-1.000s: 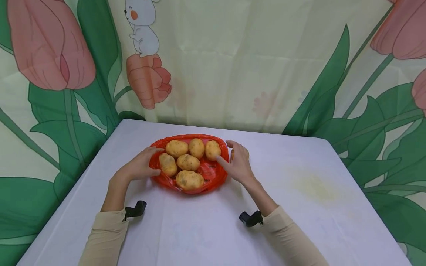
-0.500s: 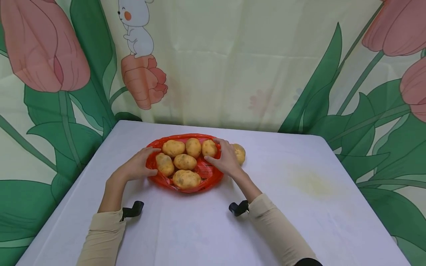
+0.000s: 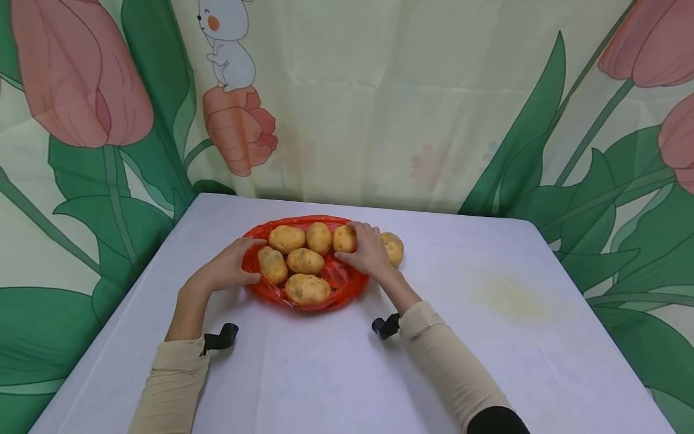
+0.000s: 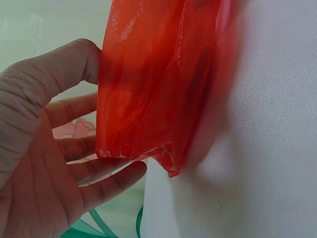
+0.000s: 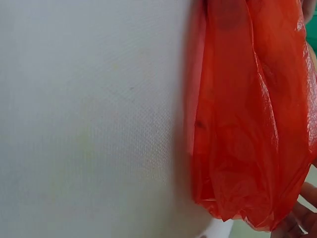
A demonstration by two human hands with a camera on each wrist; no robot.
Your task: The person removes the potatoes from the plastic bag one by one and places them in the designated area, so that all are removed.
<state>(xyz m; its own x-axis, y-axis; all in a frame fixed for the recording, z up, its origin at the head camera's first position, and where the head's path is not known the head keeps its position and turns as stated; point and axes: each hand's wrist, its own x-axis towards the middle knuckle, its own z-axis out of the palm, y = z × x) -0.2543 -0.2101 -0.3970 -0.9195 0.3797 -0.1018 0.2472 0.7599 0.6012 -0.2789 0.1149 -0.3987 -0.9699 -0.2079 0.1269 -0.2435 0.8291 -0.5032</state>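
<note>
A red plastic bag point(image 3: 341, 283) with its rim folded down lies on the table, open at the top. Several potatoes point(image 3: 307, 289) rest inside it. My left hand point(image 3: 228, 268) grips the bag's left end, thumb on the near side. In the left wrist view, the thumb of that left hand point(image 4: 54, 148) presses the bag's edge point(image 4: 148, 89) and the other fingers reach behind it. My right hand point(image 3: 368, 250) holds the bag's far right rim beside a potato, its fingertips partly hidden. Part of the right hand point(image 5: 297, 220) shows behind the bag point(image 5: 247, 163).
A single potato point(image 3: 393, 249) sits on the table just right of the bag, beside my right hand. The white-covered table point(image 3: 488, 361) ends at a printed backdrop point(image 3: 379, 120) with tulips and a rabbit.
My right hand has moved left onto the bag's right rim, uncovering more of the loose potato. The left hand stays at the left end. The potatoes keep their places.
</note>
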